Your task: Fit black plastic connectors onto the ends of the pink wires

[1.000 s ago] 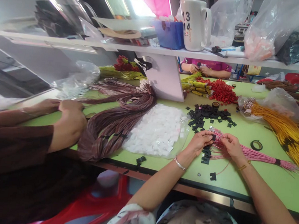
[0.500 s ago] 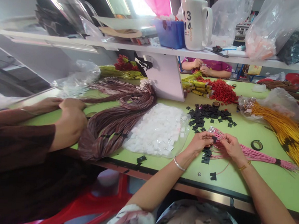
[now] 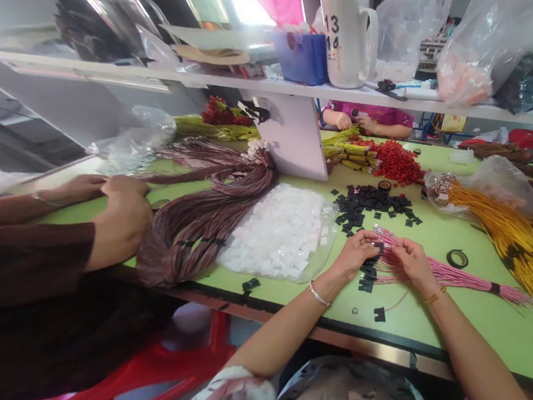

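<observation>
My left hand (image 3: 354,254) pinches a small black connector (image 3: 378,246) just above a few black connectors (image 3: 366,277) lying on the green table (image 3: 429,314). My right hand (image 3: 411,262) is closed on the ends of a bundle of pink wires (image 3: 465,279) that stretches off to the right. The two hands nearly touch at the wire tips. A loose pink wire curls on the table below my right wrist.
A pile of black connectors (image 3: 369,203) and a heap of white pieces (image 3: 282,229) lie ahead. Brown wires (image 3: 199,219), yellow wires (image 3: 510,234), red parts (image 3: 393,161) and a tape ring (image 3: 456,259) surround them. A co-worker's hands (image 3: 120,212) work at left; another person's hands (image 3: 357,121) beyond the shelf.
My hands have stayed in place, with small finger shifts at the wire tips. The co-worker's hands at the left moved slightly.
</observation>
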Tool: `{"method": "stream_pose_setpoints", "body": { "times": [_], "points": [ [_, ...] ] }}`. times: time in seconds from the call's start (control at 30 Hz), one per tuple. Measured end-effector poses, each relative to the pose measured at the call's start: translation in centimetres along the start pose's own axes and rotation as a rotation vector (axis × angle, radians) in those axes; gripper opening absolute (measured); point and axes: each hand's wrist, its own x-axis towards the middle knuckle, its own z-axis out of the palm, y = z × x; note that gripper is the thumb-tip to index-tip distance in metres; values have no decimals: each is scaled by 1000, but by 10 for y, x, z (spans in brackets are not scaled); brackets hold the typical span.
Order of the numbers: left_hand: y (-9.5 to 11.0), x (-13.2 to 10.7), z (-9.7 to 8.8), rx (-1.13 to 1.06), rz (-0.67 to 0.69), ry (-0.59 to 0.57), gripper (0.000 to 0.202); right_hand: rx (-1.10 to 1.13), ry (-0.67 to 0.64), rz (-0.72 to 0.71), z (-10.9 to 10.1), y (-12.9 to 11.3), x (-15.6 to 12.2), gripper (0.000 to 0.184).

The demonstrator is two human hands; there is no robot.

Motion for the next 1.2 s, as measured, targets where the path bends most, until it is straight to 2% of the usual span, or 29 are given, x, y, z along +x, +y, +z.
{"method": "stream_pose_setpoints", "body": {
  "times": [0.3, 0.5, 0.77, 0.83, 0.93, 1.07, 1.13, 1.2],
  "points": [
    [3, 0, -2, -19, -123, 10, 45, -53, -12, -16, -1, 0, -1, 30],
    [1, 5, -6, 53, -111, 28, 37, -215, -23, -134, 2, -8, -5, 25],
    [-9, 1, 6, 98, 7, 55, 29, -232, 45, -119, 7, 3, -5, 22],
    [-11, 1, 8, 117, 41, 70, 26, -254, 20, -141, 6, 4, -4, 21],
    [-13, 2, 8, 113, 18, 74, 28, -273, -60, -166, 2, 1, -3, 21],
    [-18, 0, 6, 133, 29, 72, 24, -309, -119, -211, -2, -2, -2, 28],
    [-19, -3, 4, 160, 48, 49, 21, -312, -127, -220, -2, -2, -2, 30],
    [-15, -7, -1, 229, 9, -21, 21, -303, -124, -212, -1, -3, -3, 29]
  ]
}}
